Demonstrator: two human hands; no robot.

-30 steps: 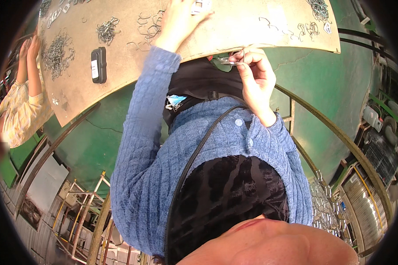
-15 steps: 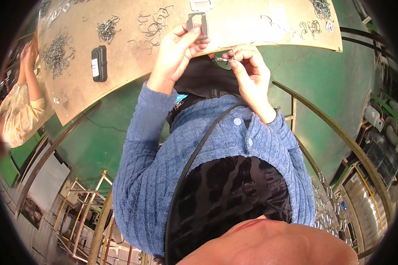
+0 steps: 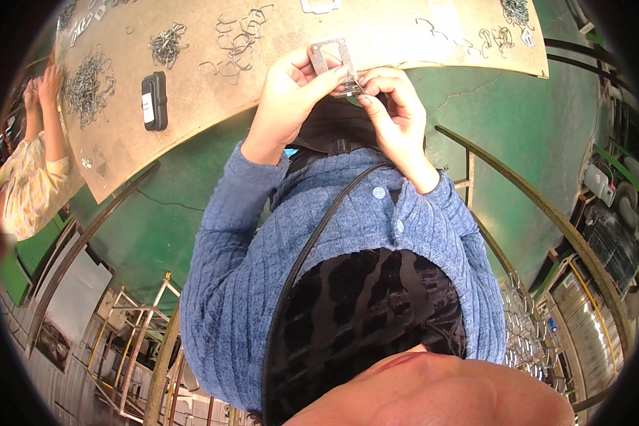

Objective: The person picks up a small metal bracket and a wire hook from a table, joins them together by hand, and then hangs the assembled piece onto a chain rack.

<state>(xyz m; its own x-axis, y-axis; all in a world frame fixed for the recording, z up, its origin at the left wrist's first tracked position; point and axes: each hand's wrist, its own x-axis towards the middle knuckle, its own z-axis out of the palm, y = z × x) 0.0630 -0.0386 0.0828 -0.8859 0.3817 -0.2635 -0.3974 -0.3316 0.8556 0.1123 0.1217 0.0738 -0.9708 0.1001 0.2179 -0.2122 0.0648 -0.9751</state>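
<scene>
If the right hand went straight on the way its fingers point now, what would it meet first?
Most likely the grey rectangular frame held in the left hand, ahead and to the left of the right hand; depth is hard to judge from this view.

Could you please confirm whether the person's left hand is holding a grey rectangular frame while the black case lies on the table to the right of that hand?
Not quite: the black case lies on the table to the left of that hand, as the head view shows. The person's left hand is indeed holding a grey rectangular frame.
</scene>
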